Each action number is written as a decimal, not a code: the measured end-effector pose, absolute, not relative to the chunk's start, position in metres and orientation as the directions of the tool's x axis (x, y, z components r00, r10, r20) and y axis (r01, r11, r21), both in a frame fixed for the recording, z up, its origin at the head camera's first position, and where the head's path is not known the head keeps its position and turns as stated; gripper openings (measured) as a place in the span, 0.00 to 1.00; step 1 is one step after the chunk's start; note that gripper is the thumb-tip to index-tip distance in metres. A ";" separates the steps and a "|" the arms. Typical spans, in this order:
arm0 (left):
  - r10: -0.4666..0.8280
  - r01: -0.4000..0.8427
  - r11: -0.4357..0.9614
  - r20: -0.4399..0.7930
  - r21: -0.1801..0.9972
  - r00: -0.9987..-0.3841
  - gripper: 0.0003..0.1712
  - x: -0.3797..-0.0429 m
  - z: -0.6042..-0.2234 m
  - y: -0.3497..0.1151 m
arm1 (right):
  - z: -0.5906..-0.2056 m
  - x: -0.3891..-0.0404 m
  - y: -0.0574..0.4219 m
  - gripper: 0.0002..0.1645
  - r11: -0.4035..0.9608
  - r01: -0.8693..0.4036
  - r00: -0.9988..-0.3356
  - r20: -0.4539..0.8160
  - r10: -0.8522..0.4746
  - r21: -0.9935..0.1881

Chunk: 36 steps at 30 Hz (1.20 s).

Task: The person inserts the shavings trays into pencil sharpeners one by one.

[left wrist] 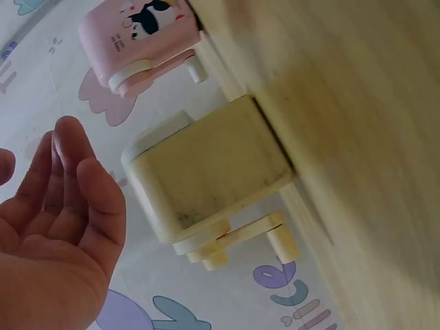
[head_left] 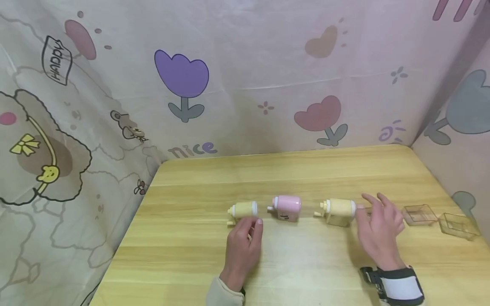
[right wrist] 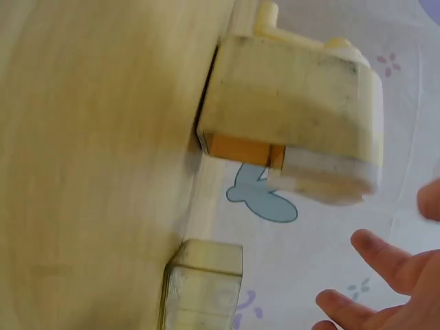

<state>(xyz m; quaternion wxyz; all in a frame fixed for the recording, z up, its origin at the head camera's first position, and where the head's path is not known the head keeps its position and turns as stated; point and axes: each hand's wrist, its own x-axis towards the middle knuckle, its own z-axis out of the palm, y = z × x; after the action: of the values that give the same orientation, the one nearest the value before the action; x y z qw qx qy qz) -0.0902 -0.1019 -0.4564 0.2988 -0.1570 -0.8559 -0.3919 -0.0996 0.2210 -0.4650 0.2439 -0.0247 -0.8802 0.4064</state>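
Note:
Three crank pencil sharpeners stand in a row: a yellow one (head_left: 243, 209) at left, a pink one (head_left: 288, 207) with a printed picture in the middle, and another yellow one (head_left: 340, 208) at right. Loosely bent, the fingers of my left hand (head_left: 245, 244) are right beside the left sharpener; the left wrist view shows nothing in the palm (left wrist: 55, 275). My right hand (head_left: 380, 231) is raised just right of the right-hand sharpener, fingers spread and holding nothing. In the right wrist view, this sharpener (right wrist: 295, 103) has an open slot low in its end.
Clear plastic drawers lie at the table's right: one (head_left: 419, 215) beside my right hand, another (head_left: 458, 226) farther right, and one partly hidden behind that hand. A printed cloth (head_left: 245, 55) hangs behind the wooden table (head_left: 183, 255) and at both sides.

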 end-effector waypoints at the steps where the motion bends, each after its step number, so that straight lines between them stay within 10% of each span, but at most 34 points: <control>1: 0.032 0.504 0.643 0.637 0.577 -0.770 0.08 -0.090 -0.456 -0.102 | -0.465 -0.100 0.223 0.25 0.668 -0.149 -0.878 0.409 0.250 -0.729; 20: 0.065 0.499 0.652 0.613 0.571 -0.787 0.14 -0.093 -0.454 -0.102 | -0.471 -0.096 0.254 0.39 0.800 0.116 -0.981 0.059 0.185 -0.589; 36: 0.060 0.478 0.667 0.599 0.571 -0.799 0.15 -0.091 -0.455 -0.103 | -0.469 -0.095 0.258 0.42 0.849 0.162 -0.979 0.028 0.203 -0.503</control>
<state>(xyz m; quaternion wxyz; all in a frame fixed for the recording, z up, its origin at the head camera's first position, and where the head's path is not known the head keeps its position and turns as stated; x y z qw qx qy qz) -0.0913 -0.1031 -0.4552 0.2769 -0.1546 -0.8700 -0.3774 -0.0954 0.2580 -0.4693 0.0402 -0.0951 -0.9607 0.2576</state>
